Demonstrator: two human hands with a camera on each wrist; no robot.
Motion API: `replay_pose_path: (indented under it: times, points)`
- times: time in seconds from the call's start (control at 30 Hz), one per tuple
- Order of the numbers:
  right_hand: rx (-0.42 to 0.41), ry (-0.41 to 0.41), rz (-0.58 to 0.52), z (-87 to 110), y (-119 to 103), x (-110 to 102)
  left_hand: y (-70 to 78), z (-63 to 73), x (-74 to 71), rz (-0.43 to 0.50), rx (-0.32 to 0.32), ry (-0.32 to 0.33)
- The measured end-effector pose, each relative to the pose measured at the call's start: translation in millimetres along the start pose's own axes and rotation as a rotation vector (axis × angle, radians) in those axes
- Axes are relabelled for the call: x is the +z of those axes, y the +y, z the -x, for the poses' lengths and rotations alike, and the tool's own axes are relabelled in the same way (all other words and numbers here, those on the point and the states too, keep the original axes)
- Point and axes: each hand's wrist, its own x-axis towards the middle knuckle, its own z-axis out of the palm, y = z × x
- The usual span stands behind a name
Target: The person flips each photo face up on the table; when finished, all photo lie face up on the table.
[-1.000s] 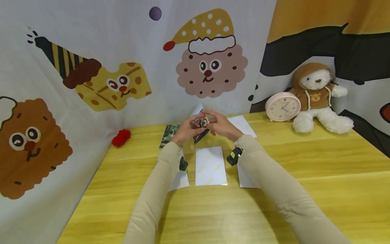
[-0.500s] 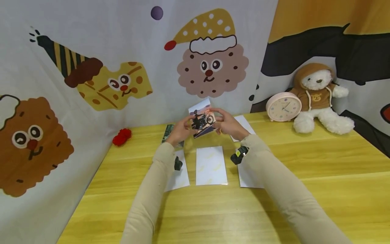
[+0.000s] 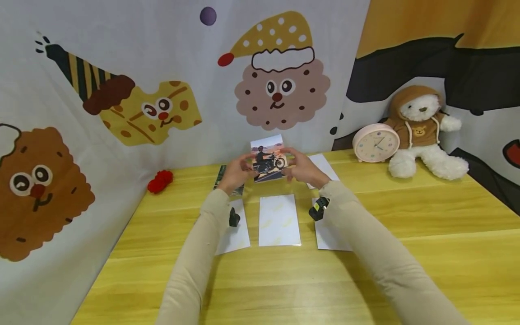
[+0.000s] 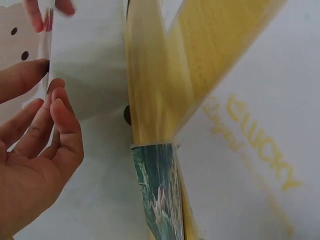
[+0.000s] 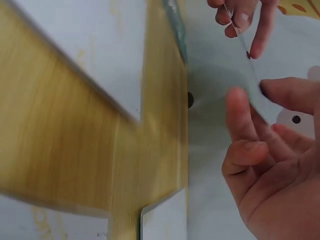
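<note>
A photo print of a rider on a motorcycle (image 3: 268,159) is held up above the back of the table, its picture side toward the head camera. My left hand (image 3: 235,173) pinches its left edge, and my right hand (image 3: 302,168) pinches the right edge. Edge-on in the left wrist view, the print runs between the thumb and fingers of the left hand (image 4: 40,135). The right wrist view has the right hand (image 5: 275,150) gripping the opposite edge. Below the held print lies a white sheet, face down (image 3: 279,221).
More white-backed prints lie at left (image 3: 236,230), right (image 3: 331,234) and back right (image 3: 323,169). A green picture print (image 4: 159,190) lies behind my left hand. A red fuzzy object (image 3: 160,181), a pink clock (image 3: 376,143) and a teddy bear (image 3: 420,131) stand along the curtain.
The motorcycle print, first tilted and largely covered by my hands, has been turned upright to show its picture. Both hands have moved apart to its side edges.
</note>
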Motion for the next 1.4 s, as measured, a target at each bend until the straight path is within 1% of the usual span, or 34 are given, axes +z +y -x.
replay_pose_path:
  times: [0.1,0.2,0.33,0.4,0.6,0.8,0.97,1.13,1.27,1.4]
  points:
    - [0.002,0.016,0.139,-3.7,4,2,0.1,-4.3,2.6,-0.039,-0.024,-0.017]
    - [0.007,0.026,0.247,-8.6,7,4,0.6,-9.0,4.9,-0.079,-0.062,-0.035]
    - [0.036,0.026,0.307,-12.2,8,7,-0.4,-14.1,7.4,-0.117,-0.121,-0.050]
    - [0.055,0.028,0.338,-13.3,10,7,-2.0,-16.3,9.3,-0.128,-0.136,-0.061]
    - [0.081,0.010,0.430,-17.1,11,12,-7.6,-18.5,12.6,-0.159,-0.170,-0.081]
    - [0.081,-0.009,0.522,-21.1,10,17,-10.3,-18.8,13.3,-0.256,-0.186,-0.095]
    - [0.094,-0.034,0.590,-23.3,10,19,-12.5,-19.9,14.6,-0.333,-0.192,-0.133]
    - [0.119,-0.074,0.627,-23.8,13,20,-10.3,-17.6,15.8,-0.406,-0.171,-0.162]
    - [0.141,-0.107,0.614,-25.7,14,21,-6.0,-16.4,16.8,-0.453,-0.175,-0.184]
    - [0.134,-0.122,0.623,-27.5,13,23,-1.5,-15.0,18.0,-0.494,-0.178,-0.192]
